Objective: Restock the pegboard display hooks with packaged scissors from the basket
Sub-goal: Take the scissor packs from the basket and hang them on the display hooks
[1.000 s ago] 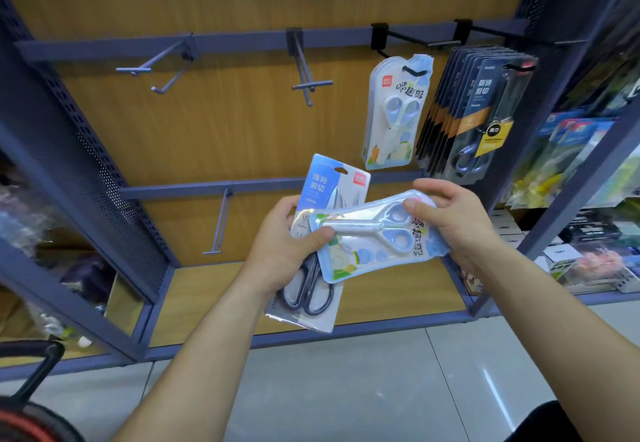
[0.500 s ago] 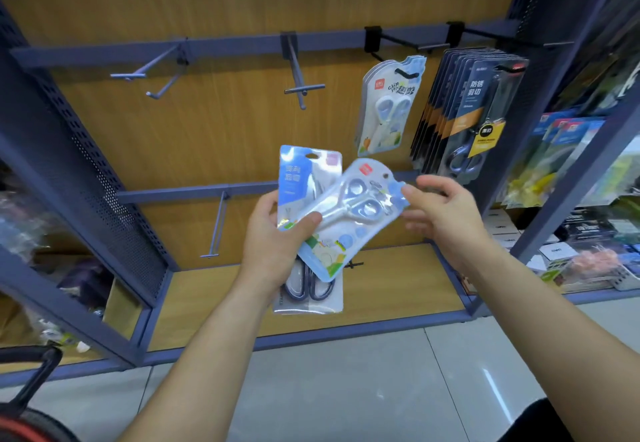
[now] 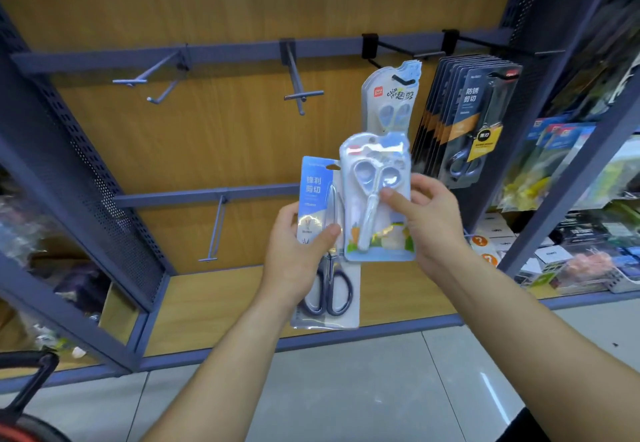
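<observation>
Two hands: left grips blue pack, right pinches white pack.

Wood-backed display rack: upper rail carries two grey hooks and two black ones. Left black hook holds one pale scissors pack; right black hook, a row of dark scissors packs. Lower rail bears one grey hook
</observation>
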{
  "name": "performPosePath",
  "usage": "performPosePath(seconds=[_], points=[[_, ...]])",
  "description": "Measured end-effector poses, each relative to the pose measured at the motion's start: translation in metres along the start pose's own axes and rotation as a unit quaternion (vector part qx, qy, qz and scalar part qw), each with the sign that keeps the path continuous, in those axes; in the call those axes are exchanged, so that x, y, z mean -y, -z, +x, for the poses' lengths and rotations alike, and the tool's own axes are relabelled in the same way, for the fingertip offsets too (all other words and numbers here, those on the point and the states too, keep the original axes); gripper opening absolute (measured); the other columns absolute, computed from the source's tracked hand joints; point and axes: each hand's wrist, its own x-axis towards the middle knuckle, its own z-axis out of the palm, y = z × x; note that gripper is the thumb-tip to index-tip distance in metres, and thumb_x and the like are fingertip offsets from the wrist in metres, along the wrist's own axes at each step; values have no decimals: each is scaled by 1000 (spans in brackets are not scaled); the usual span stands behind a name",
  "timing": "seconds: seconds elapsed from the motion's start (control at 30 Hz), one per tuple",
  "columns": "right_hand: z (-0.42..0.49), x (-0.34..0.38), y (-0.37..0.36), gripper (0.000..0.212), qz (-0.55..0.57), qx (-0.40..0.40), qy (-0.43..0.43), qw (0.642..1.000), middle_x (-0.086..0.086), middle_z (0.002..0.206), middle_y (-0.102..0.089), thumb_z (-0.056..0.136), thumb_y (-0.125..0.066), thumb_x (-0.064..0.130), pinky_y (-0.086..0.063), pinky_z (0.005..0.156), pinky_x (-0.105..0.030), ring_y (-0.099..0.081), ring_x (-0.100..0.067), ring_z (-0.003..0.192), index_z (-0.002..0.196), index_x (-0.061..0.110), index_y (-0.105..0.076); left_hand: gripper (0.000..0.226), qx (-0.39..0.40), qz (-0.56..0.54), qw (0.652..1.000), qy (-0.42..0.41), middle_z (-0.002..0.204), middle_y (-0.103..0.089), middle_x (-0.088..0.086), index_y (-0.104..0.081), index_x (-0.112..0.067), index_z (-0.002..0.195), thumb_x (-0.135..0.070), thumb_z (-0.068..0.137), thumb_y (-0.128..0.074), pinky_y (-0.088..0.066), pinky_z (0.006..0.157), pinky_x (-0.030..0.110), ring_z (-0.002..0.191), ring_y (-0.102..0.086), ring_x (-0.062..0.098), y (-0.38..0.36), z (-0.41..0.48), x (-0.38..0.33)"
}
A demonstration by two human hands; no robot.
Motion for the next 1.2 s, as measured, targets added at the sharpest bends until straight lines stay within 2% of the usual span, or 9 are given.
performPosePath(seconds=[0.1, 0.17, 0.3, 0.37, 0.5, 0.6, 0.83, 1.0, 1.2], points=[[16, 19, 14, 24, -26, -11, 60, 998, -1, 97, -81, 91, -75, 8, -63, 77, -42, -77, -21, 90, 112, 14, -67, 35, -7, 21, 1000, -7, 104, -77, -4, -58, -31, 114, -8, 92, -74, -61, 86, 37, 93, -75, 12, 9, 7, -2], [25, 32, 20, 21, -38, -10, 97, 995, 3, 94, -81, 92, -74, 8, -62, 72, -36, -78, -17, 88, 107, 20, -67, 36, -15, 21, 1000, -13, 103, -77, -7, -58, -30, 113, -6, 93, -73, -62, 83, 34, 91, -75, 8, 14, 11, -4], [42, 42, 24, 25, -34, -13, 112, 993, 3, 95, -81, 93, -74, 10, -61, 68, -33, -78, -16, 89, 116, 15, -63, 35, -21, 20, 999, -26, 98, -75, -12, -58, -26, 114, -4, 92, -73, -56, 69, 17, 83, -73, -2, 16, 15, -7], [46, 42, 22, 25, -37, -14, 116, 992, 3, 95, -81, 93, -73, 11, -61, 70, -35, -78, -17, 90, 117, 14, -63, 36, -21, 28, 999, -33, 96, -75, -13, -58, -27, 114, -4, 92, -73, -55, 67, 14, 82, -72, -3, 16, 16, -7], [42, 33, 24, 19, -25, -28, 131, 991, 2, 92, -81, 93, -73, 10, -62, 77, -42, -77, -19, 87, 107, 20, -64, 36, -17, 36, 999, -37, 100, -76, -12, -58, -27, 116, -5, 92, -74, -54, 69, 13, 86, -73, -1, 16, 18, -5], [42, 32, 25, 19, -22, -30, 138, 990, -1, 94, -81, 93, -73, 10, -62, 81, -46, -76, -23, 91, 108, 19, -64, 36, -19, 36, 999, -35, 99, -76, -12, -58, -28, 115, -5, 92, -74, -57, 70, 16, 86, -74, 1, 16, 20, -5], [44, 35, 18, 18, -6, -46, 141, 989, -1, 90, -80, 93, -74, 13, -62, 81, -46, -76, -24, 89, 107, 18, -63, 36, -22, 26, 999, -37, 104, -76, -9, -59, -25, 119, -5, 92, -73, -58, 74, 19, 93, -74, 3, 18, 21, -5], [47, 38, 16, 19, -5, -70, 133, 989, 2, 84, -80, 94, -74, 14, -62, 77, -41, -76, -17, 82, 107, 20, -61, 35, -24, 22, 999, -38, 105, -76, -9, -59, -24, 118, -5, 93, -73, -59, 76, 21, 93, -74, 4, 19, 22, -6], [77, 40, 0, 20, -81, -92, 134, 983, 4, 91, -75, 93, -75, 22, -61, 69, -28, -73, -8, 80, 108, 17, -63, 37, -26, 2, 999, -36, 105, -77, -8, -59, -21, 122, -5, 92, -73, -60, 76, 21, 93, -74, 5, 18, 20, -9]])
